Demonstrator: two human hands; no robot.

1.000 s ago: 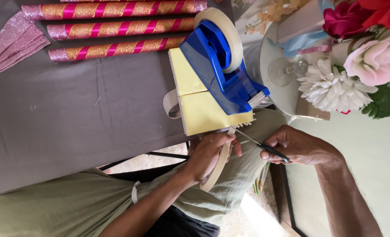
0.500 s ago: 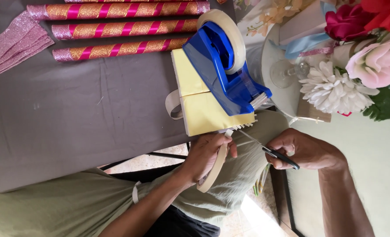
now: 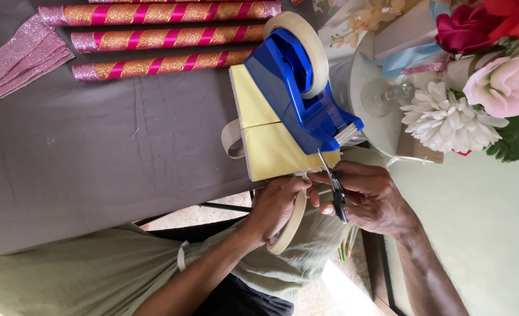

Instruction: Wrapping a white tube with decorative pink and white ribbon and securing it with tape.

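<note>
- Lying at the upper left of the frame, a pink glitter sheet (image 3: pixel 22 61) and three striped glitter rolls (image 3: pixel 166 40) are sitting on the grey worktop (image 3: pixel 95 158), seemingly parked well apart from the hands; a broad bare stretch of cloth is staying open below them.
- Sitting at upper centre, a blue tape dispenser (image 3: pixel 297 88) is resting on a yellow box (image 3: pixel 265 140) whose lower corner is reaching the worktop's near edge, probably to keep the tape within easy reach.
- Working just below that edge, the left hand (image 3: pixel 277 205) is pinching a cream tape roll (image 3: pixel 291 225), its fingers curled round the ring, likely holding a strip taut.
- Closing round dark scissors (image 3: pixel 334 190), the right hand (image 3: pixel 370 196) is pointing the blades up toward the dispenser, just beside the left hand.
- Crowding the right of the frame, artificial flowers (image 3: pixel 476 99) and a glass (image 3: pixel 388 93) are leaving little room there.
</note>
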